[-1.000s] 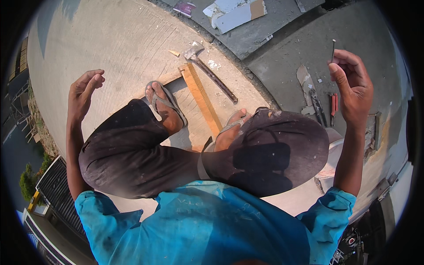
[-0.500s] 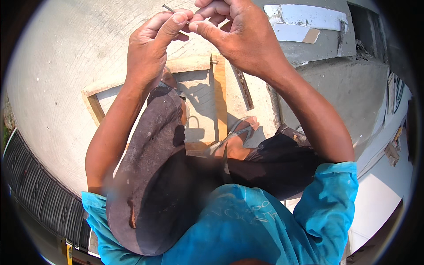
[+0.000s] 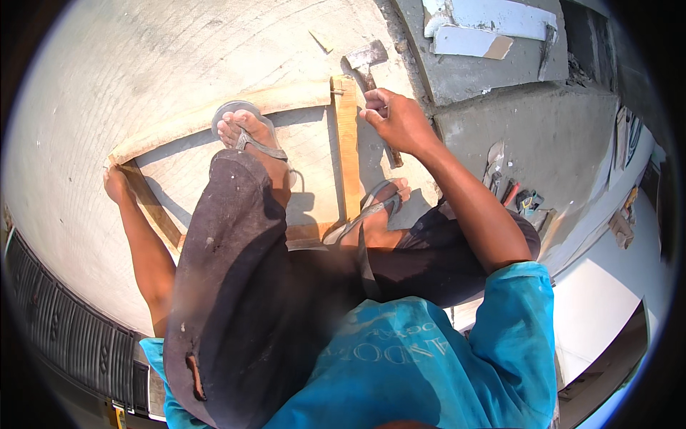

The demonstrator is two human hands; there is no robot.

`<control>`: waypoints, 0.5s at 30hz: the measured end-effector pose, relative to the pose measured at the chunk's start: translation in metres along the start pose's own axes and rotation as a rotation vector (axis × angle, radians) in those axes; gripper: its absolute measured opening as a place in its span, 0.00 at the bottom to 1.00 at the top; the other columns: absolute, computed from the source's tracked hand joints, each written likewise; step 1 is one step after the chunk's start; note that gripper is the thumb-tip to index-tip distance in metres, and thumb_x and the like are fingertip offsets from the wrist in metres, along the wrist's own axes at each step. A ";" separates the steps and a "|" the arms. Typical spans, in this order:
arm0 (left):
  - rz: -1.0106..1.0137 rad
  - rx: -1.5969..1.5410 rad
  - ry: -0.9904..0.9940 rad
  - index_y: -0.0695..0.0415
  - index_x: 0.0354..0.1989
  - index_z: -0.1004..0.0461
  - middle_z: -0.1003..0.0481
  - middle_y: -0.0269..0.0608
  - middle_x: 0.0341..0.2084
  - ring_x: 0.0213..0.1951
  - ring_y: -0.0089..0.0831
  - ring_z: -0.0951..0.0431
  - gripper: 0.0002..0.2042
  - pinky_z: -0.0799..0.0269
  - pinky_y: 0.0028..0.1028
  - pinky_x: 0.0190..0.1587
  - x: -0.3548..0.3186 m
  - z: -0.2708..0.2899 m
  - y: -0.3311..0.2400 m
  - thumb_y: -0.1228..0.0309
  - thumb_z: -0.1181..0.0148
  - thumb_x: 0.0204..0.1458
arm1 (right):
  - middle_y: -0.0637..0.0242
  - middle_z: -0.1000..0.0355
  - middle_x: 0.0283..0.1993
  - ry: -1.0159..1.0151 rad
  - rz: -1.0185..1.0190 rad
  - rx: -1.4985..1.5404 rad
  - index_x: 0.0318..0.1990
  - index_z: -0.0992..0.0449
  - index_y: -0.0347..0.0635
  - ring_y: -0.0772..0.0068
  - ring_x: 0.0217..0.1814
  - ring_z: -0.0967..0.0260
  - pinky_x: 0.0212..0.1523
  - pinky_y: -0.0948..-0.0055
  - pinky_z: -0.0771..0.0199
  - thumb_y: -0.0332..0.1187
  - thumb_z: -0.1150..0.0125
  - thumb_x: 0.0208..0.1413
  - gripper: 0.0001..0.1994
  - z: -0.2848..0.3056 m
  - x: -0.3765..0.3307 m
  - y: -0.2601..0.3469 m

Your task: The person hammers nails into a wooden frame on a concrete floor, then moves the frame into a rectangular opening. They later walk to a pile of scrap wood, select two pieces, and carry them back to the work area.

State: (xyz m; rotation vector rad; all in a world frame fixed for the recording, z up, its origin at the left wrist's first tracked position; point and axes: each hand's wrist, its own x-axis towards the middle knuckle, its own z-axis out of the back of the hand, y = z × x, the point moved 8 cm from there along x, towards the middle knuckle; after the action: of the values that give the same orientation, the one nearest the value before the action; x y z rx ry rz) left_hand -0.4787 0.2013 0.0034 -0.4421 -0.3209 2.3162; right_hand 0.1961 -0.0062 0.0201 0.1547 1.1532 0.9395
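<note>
Wooden frame point(image 3: 348, 150) lies on the concrete ground point(image 3: 179, 57) in front of me. Dark ribbed panel point(image 3: 64, 307) is well off to its near left. My left hand point(image 3: 116, 184) is at the frame's far-left corner, fingers bent against the wood; can't tell if they pinch anything there. Left sandal point(image 3: 227, 109) with my foot in it crosses the far rail. Thin wood sliver point(image 3: 321, 43) is beyond the frame. A nail point(image 3: 337, 91) shows at the far-right corner. Right sandal point(image 3: 363, 214) is at the near end of the right rail. Hammer point(image 3: 366, 56) is just right of the far-right corner. My right hand point(image 3: 391, 120) covers mid-handle from this view, fingers loosely curled; can't tell if it grips or only overlaps. White broken board point(image 3: 500, 20) and red-handled tool point(image 3: 510, 193) sit right of the frame.
</note>
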 end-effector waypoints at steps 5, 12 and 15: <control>-0.161 0.083 0.106 0.64 0.54 0.27 0.23 0.47 0.48 0.48 0.39 0.22 0.24 0.31 0.34 0.51 -0.002 -0.008 -0.031 0.57 0.51 0.58 | 0.49 0.22 0.35 -0.090 0.003 0.046 0.43 0.22 0.36 0.51 0.39 0.22 0.42 0.60 0.25 0.37 0.38 0.56 0.14 -0.004 0.003 -0.006; -0.198 0.093 0.228 0.64 0.58 0.30 0.25 0.47 0.51 0.49 0.37 0.26 0.26 0.35 0.33 0.54 -0.022 -0.033 -0.076 0.58 0.49 0.55 | 0.49 0.24 0.26 -0.183 0.015 0.009 0.37 0.21 0.37 0.50 0.30 0.24 0.35 0.58 0.27 0.34 0.35 0.54 0.09 0.007 -0.003 -0.011; -0.154 0.066 0.227 0.64 0.63 0.34 0.29 0.51 0.59 0.58 0.38 0.28 0.29 0.36 0.33 0.59 -0.027 -0.028 -0.079 0.57 0.47 0.57 | 0.50 0.24 0.28 -0.151 0.017 0.030 0.37 0.21 0.37 0.51 0.32 0.24 0.36 0.59 0.27 0.36 0.34 0.54 0.11 0.008 -0.002 -0.014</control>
State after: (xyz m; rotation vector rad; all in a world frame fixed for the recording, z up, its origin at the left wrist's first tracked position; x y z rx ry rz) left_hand -0.3998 0.2397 0.0123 -0.6192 -0.1610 2.0965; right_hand 0.2102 -0.0137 0.0177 0.2559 1.0276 0.9103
